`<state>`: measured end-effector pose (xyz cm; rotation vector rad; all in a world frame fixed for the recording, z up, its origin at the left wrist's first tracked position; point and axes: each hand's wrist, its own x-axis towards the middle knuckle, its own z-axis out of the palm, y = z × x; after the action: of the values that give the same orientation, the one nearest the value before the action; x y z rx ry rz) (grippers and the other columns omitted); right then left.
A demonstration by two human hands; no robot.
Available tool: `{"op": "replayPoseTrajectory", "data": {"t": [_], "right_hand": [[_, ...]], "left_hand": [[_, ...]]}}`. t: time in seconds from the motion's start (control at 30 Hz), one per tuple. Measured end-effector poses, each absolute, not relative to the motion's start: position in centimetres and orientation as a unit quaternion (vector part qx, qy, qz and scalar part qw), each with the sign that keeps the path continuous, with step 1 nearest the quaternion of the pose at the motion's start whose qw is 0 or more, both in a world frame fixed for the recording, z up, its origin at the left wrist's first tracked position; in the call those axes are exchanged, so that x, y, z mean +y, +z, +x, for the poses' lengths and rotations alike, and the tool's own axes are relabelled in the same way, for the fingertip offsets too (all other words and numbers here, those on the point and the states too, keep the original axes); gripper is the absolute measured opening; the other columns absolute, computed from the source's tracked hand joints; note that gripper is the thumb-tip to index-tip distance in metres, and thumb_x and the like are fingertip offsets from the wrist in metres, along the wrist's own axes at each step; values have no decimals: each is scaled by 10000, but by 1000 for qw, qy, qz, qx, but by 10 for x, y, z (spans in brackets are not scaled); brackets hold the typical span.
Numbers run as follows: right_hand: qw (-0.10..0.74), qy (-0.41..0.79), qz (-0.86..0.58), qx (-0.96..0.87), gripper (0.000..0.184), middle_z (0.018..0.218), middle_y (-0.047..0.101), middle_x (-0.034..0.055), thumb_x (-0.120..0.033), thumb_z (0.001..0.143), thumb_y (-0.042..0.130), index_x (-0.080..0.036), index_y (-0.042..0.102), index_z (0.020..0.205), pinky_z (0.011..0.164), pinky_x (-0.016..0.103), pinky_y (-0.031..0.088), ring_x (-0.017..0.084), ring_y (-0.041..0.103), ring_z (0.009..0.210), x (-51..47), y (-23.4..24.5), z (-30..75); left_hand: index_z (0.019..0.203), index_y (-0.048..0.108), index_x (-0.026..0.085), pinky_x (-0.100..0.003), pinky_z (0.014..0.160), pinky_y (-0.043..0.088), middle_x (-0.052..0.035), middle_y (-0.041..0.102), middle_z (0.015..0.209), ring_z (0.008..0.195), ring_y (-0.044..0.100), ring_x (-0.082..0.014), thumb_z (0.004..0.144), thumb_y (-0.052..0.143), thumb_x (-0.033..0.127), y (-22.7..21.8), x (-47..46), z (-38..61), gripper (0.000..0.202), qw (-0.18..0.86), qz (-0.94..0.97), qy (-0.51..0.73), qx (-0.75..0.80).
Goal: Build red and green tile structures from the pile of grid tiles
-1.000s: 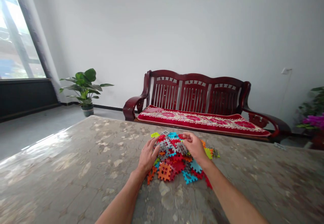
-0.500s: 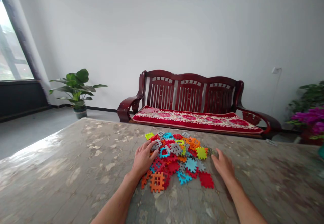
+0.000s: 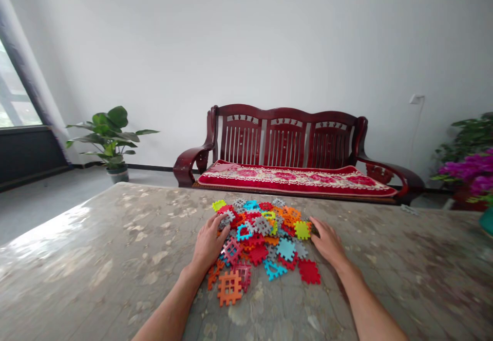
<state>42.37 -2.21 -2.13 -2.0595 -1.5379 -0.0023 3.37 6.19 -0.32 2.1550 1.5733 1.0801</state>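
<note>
Waffle-block tiles (image 3: 262,243) lie flat, pointing every way, between left hand (image 3: 208,243) and right hand (image 3: 327,241), grips open.

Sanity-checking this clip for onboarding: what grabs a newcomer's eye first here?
The heap of bright interlocking plastic tiles stands out first, in the middle of the mottled table top, with the left hand on its near-left side and the right hand at its right edge. Beyond the table, against the white wall, sits a dark red wooden bench with a red floral cushion. Vivid magenta flowers catch the eye at the far right.
</note>
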Motion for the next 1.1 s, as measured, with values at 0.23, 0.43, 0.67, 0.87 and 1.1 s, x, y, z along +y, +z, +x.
{"op": "replayPoseTrajectory", "data": {"t": [0.23, 0.43, 0.67, 0.87, 1.1], "right_hand": [[240, -60, -779, -575, 359, 1091, 680, 99, -138, 836, 439, -214, 717, 1050, 896, 359, 434, 256, 605, 1019, -26, -12, 420], [195, -50, -822, -532, 290, 1018, 700, 82, -130, 875, 429, -203, 701, 944, 762, 280, 398, 215, 619, 956, -31, 1, 415], [197, 5, -882, -428, 343, 990, 731, 81, -293, 926, 397, -241, 636, 1165, 618, 266, 360, 210, 667, 856, -37, 14, 408], [182, -4, -892, -413, 440, 969, 744, 73, -306, 921, 353, -308, 581, 1298, 636, 287, 413, 236, 686, 836, -44, 27, 402], [112, -61, -890, -438, 437, 922, 742, 120, -273, 896, 407, -253, 583, 1295, 721, 344, 470, 262, 694, 817, -48, 34, 402]], "left_hand": [[1268, 613, 238, -442, 1065, 425, -113, 593, 1343, 1223, 573, -263, 905, 490, 409, -2, 63, 32, 420, 138, 748, 361, 540], [1280, 599, 232, -446, 1072, 422, -112, 592, 1333, 1236, 561, -259, 916, 469, 419, -4, 65, 31, 430, 139, 750, 352, 543], [1273, 608, 214, -451, 1064, 431, -122, 606, 1317, 1219, 574, -270, 913, 466, 421, -3, 65, 31, 439, 134, 753, 352, 539], [1285, 598, 225, -443, 1074, 420, -112, 596, 1329, 1233, 563, -264, 918, 458, 430, -4, 66, 31, 443, 135, 754, 345, 542], [1298, 587, 228, -444, 1079, 411, -110, 583, 1344, 1248, 550, -266, 922, 445, 444, -5, 66, 31, 455, 138, 751, 338, 549]]}}
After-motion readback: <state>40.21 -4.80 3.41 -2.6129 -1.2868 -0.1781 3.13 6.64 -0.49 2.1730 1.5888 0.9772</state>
